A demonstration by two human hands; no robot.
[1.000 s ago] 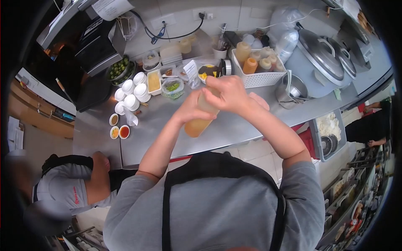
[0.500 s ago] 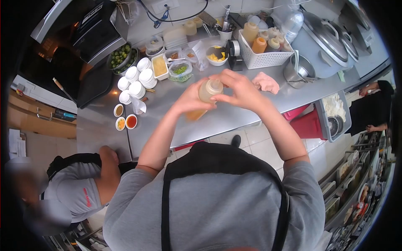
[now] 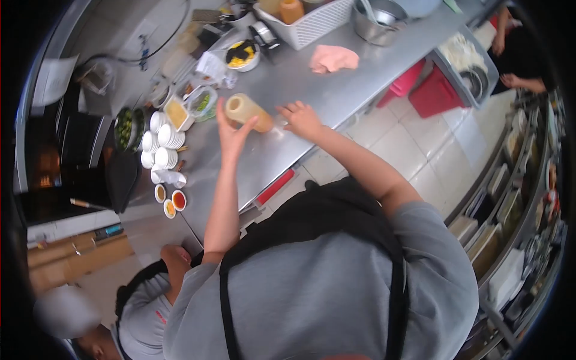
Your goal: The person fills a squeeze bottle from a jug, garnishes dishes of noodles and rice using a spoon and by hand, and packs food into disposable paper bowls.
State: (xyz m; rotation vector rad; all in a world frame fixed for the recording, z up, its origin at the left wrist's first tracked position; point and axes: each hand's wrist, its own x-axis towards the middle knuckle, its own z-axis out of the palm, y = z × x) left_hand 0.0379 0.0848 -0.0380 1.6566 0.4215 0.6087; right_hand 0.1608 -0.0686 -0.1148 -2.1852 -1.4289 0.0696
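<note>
My left hand is wrapped around a translucent squeeze bottle with yellowish-orange contents low in it. The bottle tilts over the steel counter, its round top toward the wall; blur hides whether a cap sits on it. To the right of the bottle and apart from it, my right hand hovers over the counter with its fingers spread, and I see nothing in it. A tub of chopped greens lies just beyond my left hand.
Stacked white cups and small sauce cups stand at the left. A pink cloth, a white basket and a steel pot line the back right. A co-worker is at lower left; another person stands at far right.
My right hand has come off the squeeze bottle and moved away to its right, opening. My left hand still holds the bottle, which tilts differently. The whole view has turned and shifted.
</note>
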